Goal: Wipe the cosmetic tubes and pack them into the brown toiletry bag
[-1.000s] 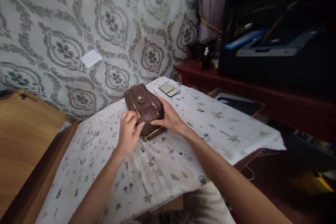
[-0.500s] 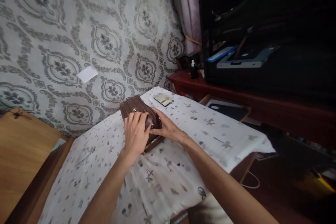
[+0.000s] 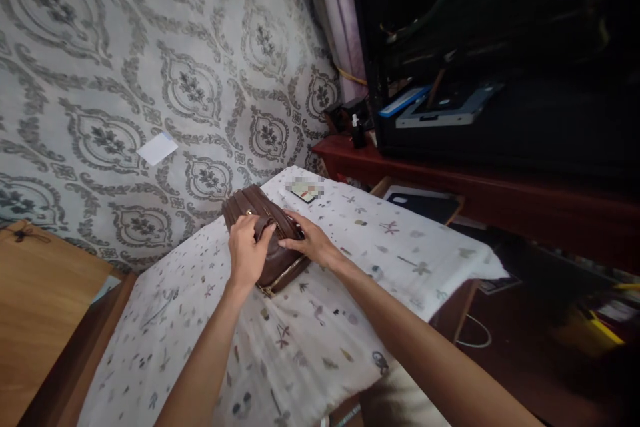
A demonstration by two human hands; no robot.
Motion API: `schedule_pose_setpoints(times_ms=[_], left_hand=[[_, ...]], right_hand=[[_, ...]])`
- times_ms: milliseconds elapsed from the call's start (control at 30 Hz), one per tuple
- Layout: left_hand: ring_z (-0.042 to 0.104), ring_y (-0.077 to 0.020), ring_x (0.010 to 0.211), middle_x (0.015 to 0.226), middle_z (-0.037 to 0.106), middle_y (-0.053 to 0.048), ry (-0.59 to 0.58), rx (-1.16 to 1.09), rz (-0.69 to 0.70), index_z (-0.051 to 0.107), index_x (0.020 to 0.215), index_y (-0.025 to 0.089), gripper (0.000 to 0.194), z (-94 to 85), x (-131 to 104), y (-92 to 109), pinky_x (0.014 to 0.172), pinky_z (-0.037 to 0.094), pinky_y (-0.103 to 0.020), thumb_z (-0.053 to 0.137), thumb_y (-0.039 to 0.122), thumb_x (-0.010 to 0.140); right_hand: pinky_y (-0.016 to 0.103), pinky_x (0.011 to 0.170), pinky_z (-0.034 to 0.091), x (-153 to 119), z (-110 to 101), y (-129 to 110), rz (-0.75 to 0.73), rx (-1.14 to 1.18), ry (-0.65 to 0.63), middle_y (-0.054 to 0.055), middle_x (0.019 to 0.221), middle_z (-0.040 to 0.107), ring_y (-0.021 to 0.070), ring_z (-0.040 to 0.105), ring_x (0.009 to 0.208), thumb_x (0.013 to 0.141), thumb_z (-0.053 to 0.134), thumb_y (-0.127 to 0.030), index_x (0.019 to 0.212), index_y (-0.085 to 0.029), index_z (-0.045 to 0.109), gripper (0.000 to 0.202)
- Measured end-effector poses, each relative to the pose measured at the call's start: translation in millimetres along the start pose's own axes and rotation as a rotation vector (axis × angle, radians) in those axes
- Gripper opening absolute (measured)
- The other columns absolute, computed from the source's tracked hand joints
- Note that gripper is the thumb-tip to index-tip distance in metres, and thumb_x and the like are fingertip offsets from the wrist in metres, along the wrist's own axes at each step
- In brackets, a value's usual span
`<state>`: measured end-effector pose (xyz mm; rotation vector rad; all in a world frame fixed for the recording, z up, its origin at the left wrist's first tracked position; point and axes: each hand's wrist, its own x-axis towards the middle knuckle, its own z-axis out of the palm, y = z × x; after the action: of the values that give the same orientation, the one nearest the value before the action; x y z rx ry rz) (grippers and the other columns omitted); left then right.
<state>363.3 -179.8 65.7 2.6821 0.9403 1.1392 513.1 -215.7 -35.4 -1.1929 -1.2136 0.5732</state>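
A brown leather bag (image 3: pixel 280 267) with gold-coloured zips lies on the white patterned cloth (image 3: pixel 200 287). My left hand (image 3: pixel 246 247) is on the bag's near left part, its fingers and thumb closed round a brown strap or flap. At the bag's right side, my right hand (image 3: pixel 309 239) rests with thumb and fingers apart, pressed on the leather around its edge. The undersides of the fingers are hidden.
Behind the bag a phone-like flat item (image 3: pixel 304 191) lies on the cloth. To the right stand a red-brown shelf (image 3: pixel 345 152) with a small dark bottle (image 3: pixel 358 132) and an open drawer (image 3: pixel 425 203). A wooden board (image 3: pixel 45 307) is at the left.
The view has shifted slightly. My left hand has moved left across the bag and lifted the strap or flap, baring more of the bag's front and zip. My right hand stays at the right side.
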Motion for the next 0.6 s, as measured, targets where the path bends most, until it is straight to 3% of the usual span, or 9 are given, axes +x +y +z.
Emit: schedule_pose_setpoints(times_ms=[133, 333, 600], left_hand=[[0.058, -0.0227, 0.089, 0.085, 0.067, -0.005, -0.007, -0.024, 0.004, 0.063, 0.077, 0.019, 0.011, -0.1, 0.7, -1.3, 0.082, 0.044, -0.035, 0.065, 0.023, 0.087], [0.060, -0.0232, 0.094, 0.091, 0.070, -0.005, -0.040, -0.024, 0.077, 0.067, 0.086, 0.019, 0.007, -0.9, -0.7, -1.9, 0.088, 0.044, -0.038, 0.066, 0.026, 0.087], [0.062, -0.0222, 0.093, 0.089, 0.072, -0.003, -0.082, 0.013, 0.126, 0.067, 0.084, 0.019, 0.005, -4.0, -6.0, 3.7, 0.088, 0.041, -0.038, 0.067, 0.023, 0.087]], right_hand=[[0.047, 0.106, 0.044, 0.1, -1.5, 1.2, 0.006, -0.003, -0.007, 0.007, 0.138, 0.062, 0.0308, 0.058, 0.124, 0.071, 0.080, -0.052, 0.142, -0.031, 0.051, 0.080], [0.044, 0.101, 0.047, -0.2, -4.1, -2.1, 0.069, -0.059, -0.032, 0.008, 0.128, 0.066, 0.0294, 0.061, 0.118, 0.071, 0.079, -0.054, 0.143, -0.027, 0.050, 0.081], [0.043, 0.100, 0.047, 0.1, -7.0, -4.3, 0.064, -0.069, -0.051, 0.008, 0.127, 0.067, 0.0291, 0.063, 0.116, 0.071, 0.079, -0.053, 0.143, -0.026, 0.050, 0.082]])
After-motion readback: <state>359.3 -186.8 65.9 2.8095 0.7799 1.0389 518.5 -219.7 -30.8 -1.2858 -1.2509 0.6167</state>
